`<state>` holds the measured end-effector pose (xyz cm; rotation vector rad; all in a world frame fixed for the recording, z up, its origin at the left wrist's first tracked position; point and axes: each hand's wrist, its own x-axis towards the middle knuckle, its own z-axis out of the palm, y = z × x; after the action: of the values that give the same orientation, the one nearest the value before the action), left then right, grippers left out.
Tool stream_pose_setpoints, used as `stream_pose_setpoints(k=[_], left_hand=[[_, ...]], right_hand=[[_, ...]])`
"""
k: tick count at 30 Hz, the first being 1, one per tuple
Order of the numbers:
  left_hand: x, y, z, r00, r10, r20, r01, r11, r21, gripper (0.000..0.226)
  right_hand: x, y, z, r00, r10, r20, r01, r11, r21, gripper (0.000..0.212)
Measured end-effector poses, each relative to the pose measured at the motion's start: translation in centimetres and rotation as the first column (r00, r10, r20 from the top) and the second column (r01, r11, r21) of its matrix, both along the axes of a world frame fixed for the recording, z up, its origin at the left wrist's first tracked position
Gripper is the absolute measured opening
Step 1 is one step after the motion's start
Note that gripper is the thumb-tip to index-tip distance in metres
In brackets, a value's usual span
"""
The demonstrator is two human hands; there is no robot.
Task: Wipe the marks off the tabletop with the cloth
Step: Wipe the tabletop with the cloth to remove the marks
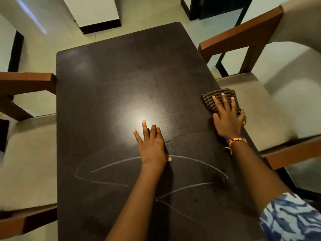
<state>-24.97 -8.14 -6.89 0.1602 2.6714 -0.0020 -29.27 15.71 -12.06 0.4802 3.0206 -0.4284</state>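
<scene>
2 hands working: right hand [225,115] pressing the cloth [219,98] flat-fingered at the surface [107,80] edge, left hand [151,145] bracing flat, fingers spread; chalk marks [121,162] near the body needing firm, overlapping strokes

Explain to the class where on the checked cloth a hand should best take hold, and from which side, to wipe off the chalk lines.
Press flat on top of the checked cloth, coming from above, as the right hand does. It lies folded flat at the tabletop's right edge, so there is no raised fold to pinch. The chalk lines lie nearer the person.
</scene>
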Motion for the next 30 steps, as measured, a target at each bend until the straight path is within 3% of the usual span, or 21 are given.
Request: stream_pose_setpoints(k=[3, 5, 8, 11, 13, 15, 19, 23, 26, 30], left_hand=[[0.2, 0.1, 0.0, 1.000, 0.013, -0.018, -0.013, 1.000, -0.006, 0.111], [0.2, 0.3, 0.1, 1.000, 0.008, -0.023, -0.008, 1.000, -0.017, 0.111], [0.0, 0.5, 0.3, 1.000, 0.011, -0.020, -0.012, 1.000, -0.025, 0.110], [0.2, 0.6, 0.3, 1.000, 0.025, -0.012, -0.025, 1.000, -0.009, 0.112], [0.2, 0.4, 0.3, 1.000, 0.019, 0.002, -0.019, 0.999, -0.029, 0.112], [0.2, 0.4, 0.3, 1.000, 0.018, 0.016, -0.017, 0.999, -0.045, 0.113], [0.2, 0.5, 0.3, 0.999, 0.035, 0.030, -0.034, 0.999, -0.036, 0.112], [0.2, 0.6, 0.2, 0.999, 0.038, 0.021, -0.037, 0.999, -0.028, 0.111], [0.1, 0.6, 0.1, 0.999, 0.038, 0.025, -0.037, 0.999, -0.024, 0.111], [0.0, 0.9, 0.2, 0.999, 0.025, 0.024, -0.023, 0.998, -0.055, 0.112]], right_hand=[[-0.3, -1.8, 0.1, 0.997, -0.083, -0.004, 0.083, 0.997, 0.007, 0.060], [-0.5, -4.8, 0.0, 0.999, -0.033, -0.007, 0.034, 0.999, 0.031, 0.062], [-1.1, -11.2, 0.0, 0.958, 0.285, -0.022, -0.284, 0.958, 0.036, 0.063], [-2.6, -14.6, 0.5, 0.813, 0.582, 0.022, -0.582, 0.813, -0.016, 0.060], [-3.8, -13.3, 0.4, 0.744, 0.668, 0.010, -0.668, 0.745, -0.010, 0.059], [-5.1, -10.0, 0.2, 0.777, 0.630, -0.004, -0.630, 0.777, 0.008, 0.060], [-7.6, -1.6, 0.2, 0.961, 0.277, 0.005, -0.277, 0.961, -0.019, 0.059], [-8.3, -1.0, -0.1, 1.000, 0.005, -0.010, -0.006, 0.999, -0.038, 0.057], [-8.7, -5.8, -0.5, 0.996, 0.088, -0.016, -0.088, 0.996, -0.010, 0.060], [-8.8, -15.1, -0.4, 0.877, 0.479, -0.032, -0.478, 0.878, 0.014, 0.058]])
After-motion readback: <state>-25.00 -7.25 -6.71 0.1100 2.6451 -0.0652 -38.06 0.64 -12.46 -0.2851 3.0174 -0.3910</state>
